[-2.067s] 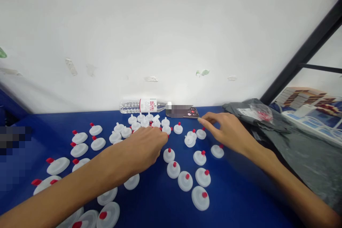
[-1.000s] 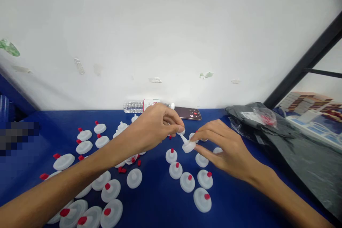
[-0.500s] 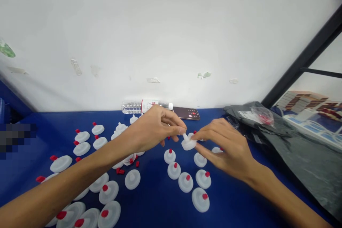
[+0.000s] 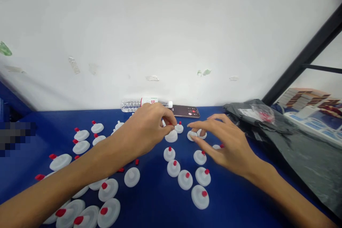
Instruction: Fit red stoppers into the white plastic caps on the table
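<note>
Several white plastic discs with short stems, most tipped with red caps, stand on the blue table [image 4: 160, 206]. My left hand [image 4: 144, 131] is closed in a pinch on the stem of one white disc [image 4: 171, 136], which rests on the table behind a row of capped discs [image 4: 173, 168]. My right hand [image 4: 227, 146] hovers just to the right with its fingers stretched out. Its fingertips are at two small discs [image 4: 191, 135] and hold nothing. One uncapped disc [image 4: 131, 176] sits under my left forearm.
A water bottle [image 4: 132, 105] and a dark phone [image 4: 187, 111] lie against the white wall. A grey plastic bag [image 4: 283, 139] with a small clear pouch of red caps [image 4: 263, 115] covers the right side. Loose red caps [image 4: 136, 161] lie among the discs.
Both hands held one white disc in the air between them. My left hand has lowered it to the table. My right hand has let go and spread over the nearby discs.
</note>
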Demonstrator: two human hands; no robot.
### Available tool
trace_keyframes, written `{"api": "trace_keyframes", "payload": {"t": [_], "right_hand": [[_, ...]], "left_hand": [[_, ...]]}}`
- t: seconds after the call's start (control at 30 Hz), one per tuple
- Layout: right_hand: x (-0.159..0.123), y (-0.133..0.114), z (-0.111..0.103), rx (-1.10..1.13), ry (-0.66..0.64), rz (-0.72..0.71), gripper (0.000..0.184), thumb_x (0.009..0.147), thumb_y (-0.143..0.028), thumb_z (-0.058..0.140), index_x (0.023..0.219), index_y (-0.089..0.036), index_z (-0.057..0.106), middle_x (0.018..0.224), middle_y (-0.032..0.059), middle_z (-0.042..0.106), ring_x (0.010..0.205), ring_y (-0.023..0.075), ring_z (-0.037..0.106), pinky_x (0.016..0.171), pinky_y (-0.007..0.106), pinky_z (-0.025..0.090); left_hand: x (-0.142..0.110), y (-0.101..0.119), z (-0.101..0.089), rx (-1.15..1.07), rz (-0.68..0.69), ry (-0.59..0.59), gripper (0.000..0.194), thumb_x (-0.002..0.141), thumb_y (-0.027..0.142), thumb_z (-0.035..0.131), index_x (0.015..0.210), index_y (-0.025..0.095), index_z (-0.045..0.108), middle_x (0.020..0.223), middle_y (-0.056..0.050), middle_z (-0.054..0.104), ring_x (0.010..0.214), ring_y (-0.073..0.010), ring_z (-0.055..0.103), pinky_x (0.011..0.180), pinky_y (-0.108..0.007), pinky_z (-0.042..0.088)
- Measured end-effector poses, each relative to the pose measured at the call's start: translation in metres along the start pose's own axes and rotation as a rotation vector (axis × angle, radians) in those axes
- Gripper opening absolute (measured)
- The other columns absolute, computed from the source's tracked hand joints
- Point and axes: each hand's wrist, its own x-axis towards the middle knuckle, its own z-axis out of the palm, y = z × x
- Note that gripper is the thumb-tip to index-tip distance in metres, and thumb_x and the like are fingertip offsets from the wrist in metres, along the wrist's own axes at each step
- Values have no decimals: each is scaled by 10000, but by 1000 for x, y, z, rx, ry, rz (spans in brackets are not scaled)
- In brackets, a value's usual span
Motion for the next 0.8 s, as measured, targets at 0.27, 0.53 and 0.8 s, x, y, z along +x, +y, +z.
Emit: {"api": "trace_keyframes", "payload": {"t": [0.27, 0.53, 0.8], "right_hand": [[1, 0, 1, -28, 31, 30, 302, 963, -32, 614, 1206, -211, 628, 908, -14, 756, 718, 123, 623, 917, 353, 464], [1, 1, 1, -13, 0, 40, 267, 966, -23, 610, 1138, -224, 644, 908, -19, 757, 763, 130, 644, 905, 361, 462], [1, 2, 1, -14, -5, 49, 266, 966, -15, 599, 1125, -225, 638, 902, -20, 753, 750, 125, 630, 915, 374, 457]], "left_hand": [[-4, -19, 16, 258, -46, -202, 209, 774, 50, 626, 727, 199, 765, 749, -47, 753, 697, -210, 689, 559, -301, 386], [-8, -20, 29, 326, -32, -285, 164, 788, 95, 689, 859, 231, 748, 924, -41, 760, 878, -264, 692, 649, -339, 397], [-6, -28, -13, 394, -116, -315, 122, 876, 238, 705, 988, 255, 753, 1001, -47, 757, 931, -247, 687, 697, -334, 428]]}}
